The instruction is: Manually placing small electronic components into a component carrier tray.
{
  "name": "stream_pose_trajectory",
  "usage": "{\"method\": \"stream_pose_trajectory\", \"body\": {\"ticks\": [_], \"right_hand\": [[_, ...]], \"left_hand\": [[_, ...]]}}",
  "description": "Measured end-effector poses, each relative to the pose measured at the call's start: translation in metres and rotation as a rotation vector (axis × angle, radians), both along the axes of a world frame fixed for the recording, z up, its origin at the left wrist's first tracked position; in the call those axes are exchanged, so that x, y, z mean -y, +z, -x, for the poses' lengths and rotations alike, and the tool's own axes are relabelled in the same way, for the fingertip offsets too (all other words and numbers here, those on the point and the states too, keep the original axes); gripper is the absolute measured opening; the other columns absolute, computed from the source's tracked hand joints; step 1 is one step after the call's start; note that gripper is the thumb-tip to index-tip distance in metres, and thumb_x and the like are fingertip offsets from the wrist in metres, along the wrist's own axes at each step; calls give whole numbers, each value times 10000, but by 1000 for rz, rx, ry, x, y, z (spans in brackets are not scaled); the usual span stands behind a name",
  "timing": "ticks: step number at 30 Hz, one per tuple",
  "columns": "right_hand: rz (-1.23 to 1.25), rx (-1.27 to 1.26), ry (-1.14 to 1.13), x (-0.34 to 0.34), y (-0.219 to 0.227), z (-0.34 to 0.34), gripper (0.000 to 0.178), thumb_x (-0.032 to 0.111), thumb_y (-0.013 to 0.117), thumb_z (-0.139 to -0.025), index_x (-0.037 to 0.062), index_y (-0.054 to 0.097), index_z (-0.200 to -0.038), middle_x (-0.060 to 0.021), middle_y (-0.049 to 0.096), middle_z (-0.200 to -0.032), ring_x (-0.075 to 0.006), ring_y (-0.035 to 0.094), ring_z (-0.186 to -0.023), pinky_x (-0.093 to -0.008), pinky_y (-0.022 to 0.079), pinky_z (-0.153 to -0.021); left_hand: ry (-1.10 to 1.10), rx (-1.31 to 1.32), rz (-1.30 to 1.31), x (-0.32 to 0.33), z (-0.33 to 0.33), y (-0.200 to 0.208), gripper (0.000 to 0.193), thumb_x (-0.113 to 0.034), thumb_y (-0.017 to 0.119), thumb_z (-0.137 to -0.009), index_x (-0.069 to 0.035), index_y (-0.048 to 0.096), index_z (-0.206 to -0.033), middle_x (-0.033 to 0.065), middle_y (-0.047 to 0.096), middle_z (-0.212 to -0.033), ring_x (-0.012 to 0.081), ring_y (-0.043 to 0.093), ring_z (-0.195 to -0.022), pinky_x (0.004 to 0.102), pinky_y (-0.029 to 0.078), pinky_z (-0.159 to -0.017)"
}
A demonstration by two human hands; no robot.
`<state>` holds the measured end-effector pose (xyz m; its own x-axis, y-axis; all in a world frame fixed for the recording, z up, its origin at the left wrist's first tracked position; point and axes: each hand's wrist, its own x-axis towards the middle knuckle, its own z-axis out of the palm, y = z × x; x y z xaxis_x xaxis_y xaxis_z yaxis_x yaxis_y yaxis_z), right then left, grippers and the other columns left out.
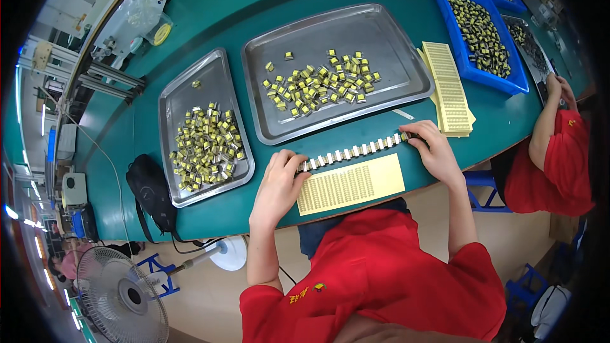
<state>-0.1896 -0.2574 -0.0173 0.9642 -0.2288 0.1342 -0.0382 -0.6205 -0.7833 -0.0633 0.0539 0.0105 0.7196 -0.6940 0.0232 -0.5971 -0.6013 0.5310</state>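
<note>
A straight row of small transformer-like parts [356, 151], metallic with dark ends, lies across the green table in front of me. My left hand [276, 181] is closed at its left end, thumb and fingers pinching the end part. At the opposite end, my right hand [435, 149] grips the last part between thumb and fingers. Just below the row is a yellow sheet [389, 176] printed with rows of small marks, its upper left corner close to my left fingers. Similar yellow-topped parts [324, 82] are heaped in a large metal tray [267, 47] beyond the row.
A second metal tray [171, 101] holds more parts at left, beside a black pouch [149, 190]. Yellow sheets [448, 79] are stacked at right, near a blue bin [518, 82] full of parts. A red-sleeved person [553, 159] works far right. A fan [130, 295] stands lower left.
</note>
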Motion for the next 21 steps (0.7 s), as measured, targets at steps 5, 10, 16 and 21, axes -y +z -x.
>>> {"method": "stream_pose_trajectory", "body": {"ticks": [5, 10, 16, 21], "right_hand": [[40, -4, 32, -4, 10, 0, 271, -21, 582, -871, 3, 629, -1137, -121, 639, -1056, -267, 582, -1054, -337, 471, -909], [141, 47, -82, 8, 3, -17, 222, 13, 612, -875, -6, 615, -1096, -139, 628, -1019, -271, 596, -986, -342, 476, -863], [191, -71, -289, 13, -29, -40, 155, -9, 614, -867, -40, 561, -1009, -140, 606, -865, -261, 604, -801, -342, 486, -748], [223, -139, -299, 10, -16, -31, 137, 9, 621, -865, -49, 565, -975, -153, 610, -817, -260, 601, -760, -358, 479, -726]], "left_hand": [[29, -2, 11, 0, 5, 6, 355, -139, 717, -824, -39, 615, -1148, 113, 548, -1067, 294, 544, -1014, 378, 457, -882], [57, 273, 77, 8, 17, 46, 436, -155, 747, -796, -73, 589, -1193, 116, 563, -1139, 326, 514, -1098, 420, 395, -941], [-77, 754, 311, 21, 63, 123, 517, -76, 803, -639, -110, 599, -1112, 105, 571, -1212, 336, 531, -1078, 424, 408, -852], [340, 527, 579, 44, 105, 159, 318, -109, 717, -679, -69, 643, -986, 114, 641, -1120, 335, 576, -960, 381, 421, -716]]}}
